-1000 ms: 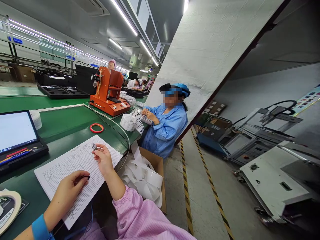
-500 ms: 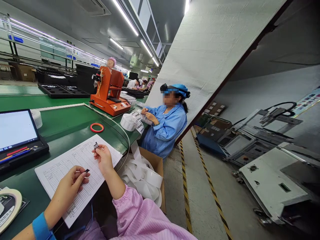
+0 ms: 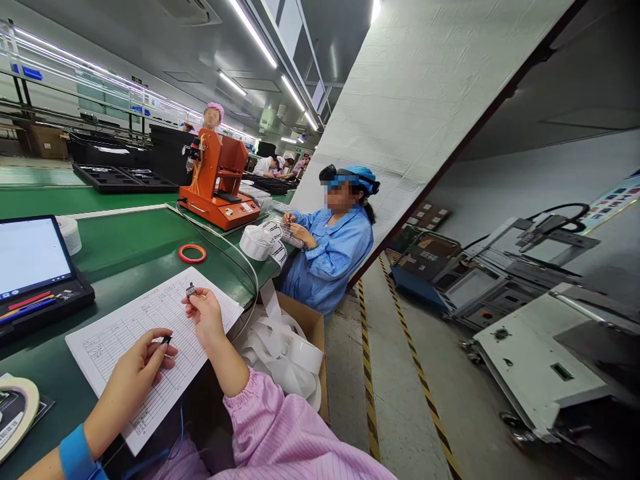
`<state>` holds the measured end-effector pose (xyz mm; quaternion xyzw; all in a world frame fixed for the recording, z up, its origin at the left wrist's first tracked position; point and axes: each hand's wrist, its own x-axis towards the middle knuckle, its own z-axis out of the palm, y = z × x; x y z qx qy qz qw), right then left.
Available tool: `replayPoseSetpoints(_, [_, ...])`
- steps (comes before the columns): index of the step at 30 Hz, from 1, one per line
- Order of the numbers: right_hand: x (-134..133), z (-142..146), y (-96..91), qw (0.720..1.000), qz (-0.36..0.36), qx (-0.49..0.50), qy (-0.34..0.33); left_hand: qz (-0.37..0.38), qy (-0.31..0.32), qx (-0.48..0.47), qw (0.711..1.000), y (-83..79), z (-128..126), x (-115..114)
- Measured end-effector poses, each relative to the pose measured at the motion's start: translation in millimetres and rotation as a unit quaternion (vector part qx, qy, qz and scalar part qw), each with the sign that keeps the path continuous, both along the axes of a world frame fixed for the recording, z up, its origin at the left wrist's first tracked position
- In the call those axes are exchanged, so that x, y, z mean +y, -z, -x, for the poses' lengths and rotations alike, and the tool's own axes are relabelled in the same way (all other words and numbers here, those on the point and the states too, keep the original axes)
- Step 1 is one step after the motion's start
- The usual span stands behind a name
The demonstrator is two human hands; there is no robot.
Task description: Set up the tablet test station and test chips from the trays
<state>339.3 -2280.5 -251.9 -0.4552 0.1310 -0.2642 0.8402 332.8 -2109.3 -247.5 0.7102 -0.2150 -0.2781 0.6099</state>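
Note:
Over a stack of printed form sheets (image 3: 117, 333) on the green table, both my hands are raised. My left hand (image 3: 137, 370), with a blue band at the wrist, pinches a small black part (image 3: 167, 339) between thumb and fingers. In my right hand (image 3: 206, 319) is a small dark part with a pale label (image 3: 190, 291), gripped at the fingertips. The two hands are apart, the right one farther from me. Both parts are too small to name exactly.
A red tape roll (image 3: 193, 253), a label roll (image 3: 257, 241) and an orange press (image 3: 217, 180) stand beyond the sheets. To the left are a laptop-like screen (image 3: 33, 257) and a cream tape roll (image 3: 27, 407). A carton (image 3: 314, 327) of backing strip and a co-worker (image 3: 327, 247) are at right.
The whole view has shifted slightly. The black part in my left hand has turned a little; both hands keep their grip over the sheets.

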Motion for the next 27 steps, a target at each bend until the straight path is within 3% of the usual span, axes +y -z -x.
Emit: replayPoseSetpoints(27, [0.3,0.9,-2.9,0.999,-0.029,-0.003,0.013,0.001,0.009,-0.022,1.000,2.1,-0.8,-0.7])
